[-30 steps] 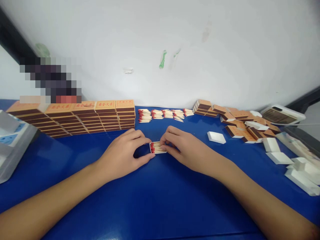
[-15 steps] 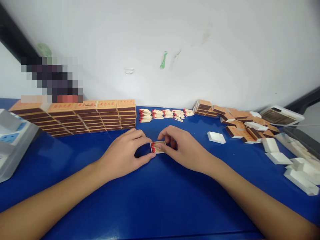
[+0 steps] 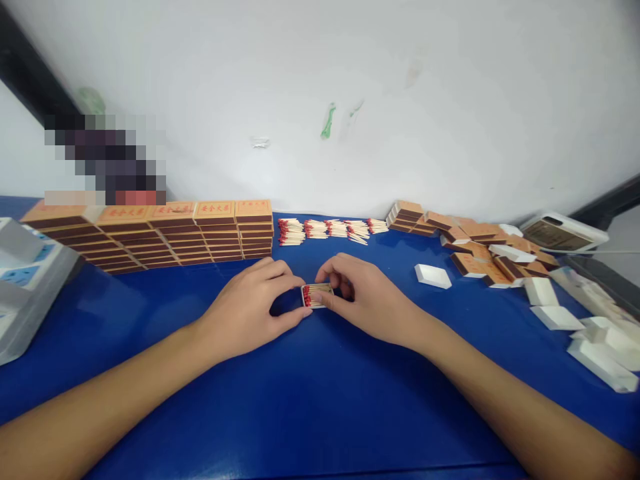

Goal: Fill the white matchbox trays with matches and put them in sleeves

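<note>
Your left hand (image 3: 255,300) grips the oblong white card tray's (image 3: 303,297) corners, seemingly for steadiness — loosely parted right hand (image 3: 367,297) thumbing red-tipped wooden matches (image 3: 307,294).

Green smears (image 3: 328,121) mark the wall (image 3: 225,80) — power strip (image 3: 50,283) at left.

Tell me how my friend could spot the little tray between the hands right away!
Start at the blue table, then go to where the left hand and the right hand nearly meet. A small white tray sits between them. Unlike the white boxes over on the right, this one shows red-headed matches inside.
</note>
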Tool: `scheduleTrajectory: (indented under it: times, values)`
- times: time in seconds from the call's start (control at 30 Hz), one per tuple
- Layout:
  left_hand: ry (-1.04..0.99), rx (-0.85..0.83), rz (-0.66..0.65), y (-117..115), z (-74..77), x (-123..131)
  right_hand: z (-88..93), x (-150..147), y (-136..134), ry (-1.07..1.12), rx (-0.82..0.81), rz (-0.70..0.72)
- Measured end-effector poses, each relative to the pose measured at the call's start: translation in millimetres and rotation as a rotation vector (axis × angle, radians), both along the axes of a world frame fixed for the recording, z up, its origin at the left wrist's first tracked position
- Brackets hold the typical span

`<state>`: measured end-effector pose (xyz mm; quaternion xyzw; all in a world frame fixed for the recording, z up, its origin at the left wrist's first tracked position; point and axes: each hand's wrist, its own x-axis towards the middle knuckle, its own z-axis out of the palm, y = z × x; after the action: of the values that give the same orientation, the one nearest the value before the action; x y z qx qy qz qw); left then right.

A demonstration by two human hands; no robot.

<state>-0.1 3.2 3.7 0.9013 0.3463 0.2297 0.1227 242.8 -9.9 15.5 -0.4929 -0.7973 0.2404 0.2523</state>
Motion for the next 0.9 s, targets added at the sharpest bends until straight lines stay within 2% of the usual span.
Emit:
scheduleTrajectory:
  times: [0.27, 0.37, 0.43, 0.5, 0.57, 0.67, 0.73, 0.8, 0.9]
  values:
    - [0.004, 0.018, -0.004, 0.6, -0.8, -0.6, -2.4, 3.7, 2.5, -0.013, -0.012, -0.043]
    - [0.009, 0.02, -0.004, -0.2, -0.1, -0.4, 4.3, 4.0, 3.8, -0.058, 0.043, -0.05]
    - [0.008, 0.019, -0.003, -1.0, 0.1, 0.1, 12.9, 14.5, 7.4, -0.149, 0.115, -0.056]
    - [-0.001, 0.018, 0.002, -1.7, 0.1, 0.6, 22.4, 40.6, 13.6, -0.286, 0.175, -0.074]
    - [-0.006, 0.018, 0.006, -2.2, 0.0, 0.9, 29.0, 82.2, 21.5, -0.407, 0.172, -0.127]
    - [-0.005, 0.023, 0.011, -2.4, 0.0, 0.4, 28.9, 152.5, 33.2, -0.478, 0.141, -0.211]
    - [-0.004, 0.023, 0.012, -2.0, -0.2, -0.3, 25.4, 185.1, 39.1, -0.496, 0.11, -0.272]
    - [-0.003, 0.019, 0.011, -1.3, -0.6, -1.1, 23.6, 198.0, 42.7, -0.495, 0.069, -0.326]
    - [-0.002, 0.009, 0.009, -0.1, -1.1, -1.8, 26.8, 189.2, 44.4, -0.484, 0.054, -0.356]
